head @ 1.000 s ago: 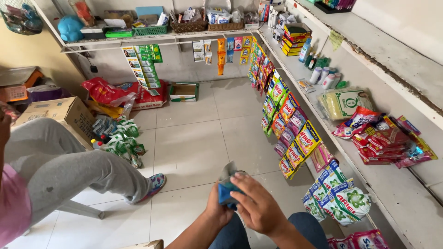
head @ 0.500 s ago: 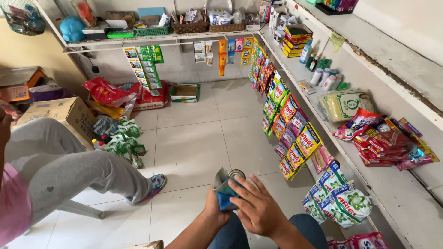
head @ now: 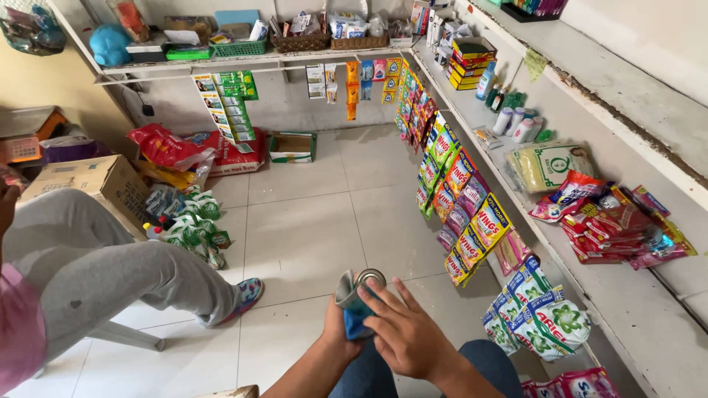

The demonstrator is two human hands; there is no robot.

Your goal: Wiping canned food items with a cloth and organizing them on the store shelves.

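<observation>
- The person is sitting low over the tiled floor, with both hands together in front of the knees, clamped on one small tin can and a cloth.
- The left hand is cupping the can from underneath and behind, so it seems to be serving as the steady base.
- The right hand is lying across the front, fingers spread over the blue-grey cloth and pressing it against the can's side, as one would for wiping.
- The can is tilting away from the person, its round silver top showing bare above the cloth; most of its body is hidden, so I cannot tell its label or colour.
- The cloth is bunching up in a fold on the can's left side.
- Another person in grey trousers is sitting to the left, well apart from the hands.
- Strips of bright sachets are hanging along the shelf on the right, near but not touching the can.
</observation>
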